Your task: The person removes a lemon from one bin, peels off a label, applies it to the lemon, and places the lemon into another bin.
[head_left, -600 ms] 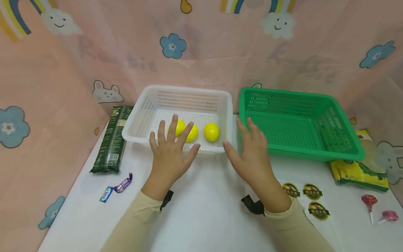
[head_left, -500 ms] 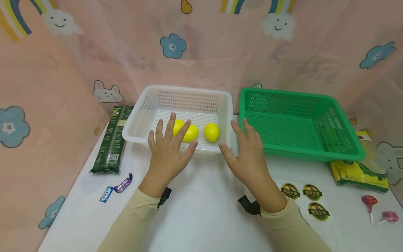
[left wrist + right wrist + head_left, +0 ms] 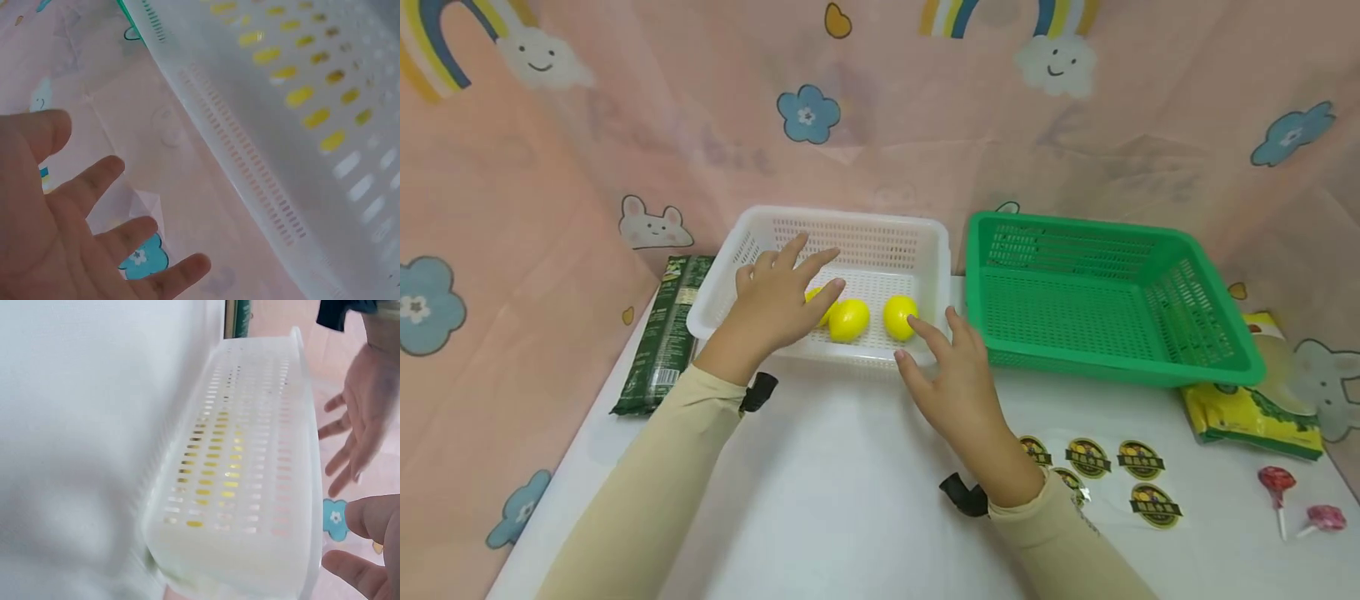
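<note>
A white slotted basket [image 3: 872, 242] stands at the back of the table with three yellow lemons in it: one near the right end [image 3: 898, 318], one in the middle [image 3: 849, 321], and one [image 3: 813, 294] partly hidden by the left hand. My left hand [image 3: 771, 304] is over the basket's left half, fingers spread, holding nothing. At the front right corner my right hand [image 3: 958, 392] has its fingers apart and holds nothing; its index fingertip overlaps the right lemon in the head view. In the left wrist view the left palm [image 3: 69, 237] appears above the rim, beside yellow showing through slots.
Right of the white basket stands a green basket [image 3: 1067, 300]. A dark green packet [image 3: 662, 342] lies at the left, a yellow packet [image 3: 1255, 417] at the right. Round stickers [image 3: 1141, 460] and two lollipops [image 3: 1276, 479] lie front right. A patterned cloth hangs behind.
My left hand has moved forward and left, over the white basket, and its sleeve now covers the small sweets on the left. My right hand has shifted left, toward the right lemon.
</note>
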The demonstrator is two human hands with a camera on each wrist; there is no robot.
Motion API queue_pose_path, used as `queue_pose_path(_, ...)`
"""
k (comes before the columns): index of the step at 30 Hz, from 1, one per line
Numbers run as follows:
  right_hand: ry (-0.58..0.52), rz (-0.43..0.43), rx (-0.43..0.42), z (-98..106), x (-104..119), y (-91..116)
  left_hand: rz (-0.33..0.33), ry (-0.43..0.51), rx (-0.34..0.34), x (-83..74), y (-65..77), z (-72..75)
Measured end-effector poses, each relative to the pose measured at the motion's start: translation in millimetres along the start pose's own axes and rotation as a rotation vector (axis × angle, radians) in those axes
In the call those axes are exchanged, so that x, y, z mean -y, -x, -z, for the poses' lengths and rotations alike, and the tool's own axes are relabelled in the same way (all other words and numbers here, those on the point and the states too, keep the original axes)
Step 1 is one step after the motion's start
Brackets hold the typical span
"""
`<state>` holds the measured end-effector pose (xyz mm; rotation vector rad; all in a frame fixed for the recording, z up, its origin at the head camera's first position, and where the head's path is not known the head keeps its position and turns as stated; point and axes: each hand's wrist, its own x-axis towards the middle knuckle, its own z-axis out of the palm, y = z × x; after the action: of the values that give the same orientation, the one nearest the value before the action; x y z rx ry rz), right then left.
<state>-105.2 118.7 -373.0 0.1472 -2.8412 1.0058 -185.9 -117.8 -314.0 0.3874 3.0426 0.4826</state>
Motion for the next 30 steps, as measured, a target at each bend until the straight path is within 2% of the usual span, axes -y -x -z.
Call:
queue_pose_path(6,-0.009,0.016,0.012,-7.5,-1.2,-0.5,-0.015,-0.033,0.118,-1.4,-24.8,11.2)
queue_pose_path(11,0.016,0.032,-0.008,-11.5,-2.5,-0.5,0.0,-0.027,0.231,0.2,-45.9,11.1)
queue_pose_path(19,0.033,0.025,-0.016,-13.2,-2.2,-0.8,-0.004,0.093,0.511,14.8,-82.9,8.7)
queue_pose_path(24,0.044,0.035,-0.015,-12.4,0.8,-0.7,0.07,0.215,0.668,26.5,-94.9,3.6)
queue_pose_path(27,0.045,0.036,-0.011,-11.9,1.8,-0.9,0.117,0.272,0.707,31.5,-98.6,-0.3)
queue_pose_path(30,0.051,0.032,-0.009,-11.3,1.9,-1.5,0.147,0.289,0.708,32.9,-101.6,-4.6)
